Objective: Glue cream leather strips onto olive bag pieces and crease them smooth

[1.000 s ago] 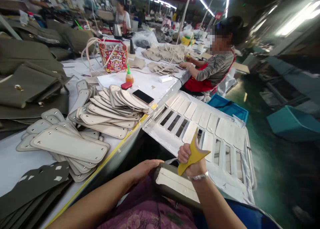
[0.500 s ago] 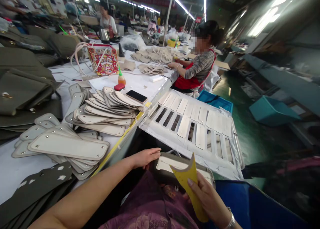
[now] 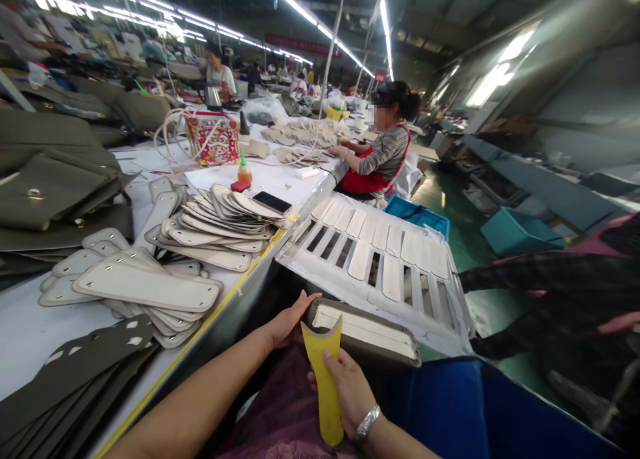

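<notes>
My left hand (image 3: 290,320) is closed on the near-left end of a long dark olive bag piece (image 3: 380,353) with a cream inner face and gathered corners. Its thumb side lies along the rim, while some fingers are hidden behind the piece. A flat yellow tool with a concave, two-pointed end (image 3: 323,379) is held upright in my right hand (image 3: 347,385), thumb on its face. The tool's notched end overlaps the left end of the bag piece; whether they touch I cannot tell. A silvery band is on my right wrist.
Pale strap panels with metal studs (image 3: 150,287) are heaped on the table at left, near a phone (image 3: 273,202). A slotted white rack (image 3: 300,255) holds cream strips ahead. A blue bin (image 3: 445,405) stands at right. A co-worker (image 3: 385,149) sits beyond; another person's legs show at right.
The yellow tool has moved left and turned more upright, over the bag piece's left end. My left hand has shifted slightly left. Another person's legs have come further into view at right.
</notes>
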A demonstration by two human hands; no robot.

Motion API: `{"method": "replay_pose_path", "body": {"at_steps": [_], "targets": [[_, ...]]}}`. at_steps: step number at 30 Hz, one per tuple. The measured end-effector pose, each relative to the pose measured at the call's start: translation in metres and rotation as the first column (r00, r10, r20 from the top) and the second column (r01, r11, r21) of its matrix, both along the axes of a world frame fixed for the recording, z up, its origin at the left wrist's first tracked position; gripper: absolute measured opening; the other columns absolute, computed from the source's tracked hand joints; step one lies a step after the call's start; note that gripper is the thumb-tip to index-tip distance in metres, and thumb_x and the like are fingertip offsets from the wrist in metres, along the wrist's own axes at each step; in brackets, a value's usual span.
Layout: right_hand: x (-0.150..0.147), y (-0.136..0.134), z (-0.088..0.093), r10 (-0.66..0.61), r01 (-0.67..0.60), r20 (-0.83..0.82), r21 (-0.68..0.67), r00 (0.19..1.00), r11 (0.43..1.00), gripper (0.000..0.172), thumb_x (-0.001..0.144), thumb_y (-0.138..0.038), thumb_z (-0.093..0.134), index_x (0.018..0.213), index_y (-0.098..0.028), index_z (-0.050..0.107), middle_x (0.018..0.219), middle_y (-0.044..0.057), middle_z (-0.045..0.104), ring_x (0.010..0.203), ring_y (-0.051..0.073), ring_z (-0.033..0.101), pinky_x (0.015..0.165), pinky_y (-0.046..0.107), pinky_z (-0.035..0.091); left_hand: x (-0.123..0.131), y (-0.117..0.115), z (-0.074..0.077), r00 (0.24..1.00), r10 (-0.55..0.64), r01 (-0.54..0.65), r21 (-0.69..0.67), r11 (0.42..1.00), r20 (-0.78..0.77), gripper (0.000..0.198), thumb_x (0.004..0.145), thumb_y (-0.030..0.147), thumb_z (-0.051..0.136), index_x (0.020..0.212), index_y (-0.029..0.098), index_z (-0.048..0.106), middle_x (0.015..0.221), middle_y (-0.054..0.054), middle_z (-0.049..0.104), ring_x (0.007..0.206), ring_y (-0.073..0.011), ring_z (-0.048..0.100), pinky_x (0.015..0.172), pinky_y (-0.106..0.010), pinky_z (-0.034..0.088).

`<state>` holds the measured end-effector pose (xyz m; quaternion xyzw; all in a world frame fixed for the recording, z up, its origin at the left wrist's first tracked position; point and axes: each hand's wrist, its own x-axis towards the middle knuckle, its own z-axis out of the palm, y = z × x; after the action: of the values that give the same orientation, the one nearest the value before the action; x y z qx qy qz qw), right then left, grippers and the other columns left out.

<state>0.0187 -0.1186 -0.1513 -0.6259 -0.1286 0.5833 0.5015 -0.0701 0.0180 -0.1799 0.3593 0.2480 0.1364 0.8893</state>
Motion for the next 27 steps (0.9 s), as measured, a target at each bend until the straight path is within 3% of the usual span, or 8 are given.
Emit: {"method": "replay_pose_path", "body": {"at_steps": [3, 8, 13, 19, 22, 27], "targets": [[-0.004, -0.001, -0.005, -0.028, 0.028, -0.008, 0.001, 1.0, 1.0, 0.037, 0.066, -0.051, 0.064, 0.081, -0.018, 0.054, 0.064, 0.001, 0.061, 0.055, 0.014, 0.057, 0.051, 0.024, 0.042, 0.002, -0.004, -0.004, 0.996, 0.054, -0.054, -0.005, 0.999, 0.074, 0.063, 0.083, 0.065, 0.031, 0.131, 0.026, 0.038, 0.101, -0.005, 0.063, 0.077, -0.0182, 0.061, 0.068, -0.03, 0.046], [0.001, -0.001, -0.009, 0.09, -0.088, 0.024, -0.053, 0.996, 0.995, 0.042, 0.066, -0.056, 0.063, 0.067, -0.015, 0.055, 0.054, -0.001, 0.055, 0.045, 0.009, 0.047, 0.044, 0.021, 0.034, 0.009, -0.009, -0.017, 0.943, 0.19, -0.181, -0.058, 0.982, 0.274, 0.059, 0.085, 0.061, 0.03, 0.126, 0.021, 0.046, 0.108, -0.007, 0.062, 0.102, -0.0241, 0.056, 0.091, -0.036, 0.038], [0.001, 0.002, -0.009, 0.189, -0.204, -0.113, -0.138, 0.975, 0.969, 0.046, 0.067, -0.06, 0.061, 0.071, -0.015, 0.053, 0.044, -0.005, 0.047, 0.03, 0.003, 0.03, 0.031, 0.017, 0.015, 0.012, -0.01, -0.025, 0.918, 0.215, -0.185, -0.121, 0.975, 0.334, 0.059, 0.083, 0.063, 0.037, 0.123, 0.022, 0.049, 0.113, -0.008, 0.061, 0.111, -0.0263, 0.051, 0.097, -0.039, 0.033], [0.0, 0.009, -0.018, 0.262, -0.299, -0.256, -0.115, 0.93, 0.947, 0.051, 0.064, -0.059, 0.063, 0.076, -0.01, 0.056, 0.049, 0.004, 0.059, 0.036, 0.008, 0.05, 0.032, 0.015, 0.034, 0.02, -0.015, -0.036, 0.895, 0.356, -0.312, -0.192, 0.93, 0.27, 0.063, 0.081, 0.066, 0.034, 0.118, 0.018, 0.054, 0.11, -0.009, 0.062, 0.108, -0.0256, 0.053, 0.098, -0.037, 0.034], [0.001, 0.012, -0.02, 0.27, -0.305, -0.272, -0.094, 0.924, 0.948, 0.052, 0.064, -0.06, 0.063, 0.075, -0.009, 0.058, 0.051, 0.006, 0.061, 0.035, 0.008, 0.051, 0.032, 0.015, 0.037, 0.026, -0.019, -0.038, 0.884, 0.403, -0.349, -0.239, 0.906, 0.236, 0.063, 0.081, 0.067, 0.034, 0.116, 0.019, 0.055, 0.106, -0.008, 0.063, 0.106, -0.025, 0.055, 0.097, -0.038, 0.035], [0.002, 0.016, -0.022, 0.285, -0.309, -0.292, -0.038, 0.913, 0.95, 0.049, 0.064, -0.062, 0.061, 0.067, -0.013, 0.059, 0.044, 0.002, 0.058, 0.031, 0.008, 0.048, 0.031, 0.015, 0.037, 0.026, -0.022, -0.036, 0.868, 0.392, -0.311, -0.284, 0.907, 0.304, 0.067, 0.078, 0.07, 0.035, 0.12, 0.021, 0.051, 0.114, -0.009, 0.06, 0.109, -0.0265, 0.053, 0.098, -0.042, 0.034]]}}
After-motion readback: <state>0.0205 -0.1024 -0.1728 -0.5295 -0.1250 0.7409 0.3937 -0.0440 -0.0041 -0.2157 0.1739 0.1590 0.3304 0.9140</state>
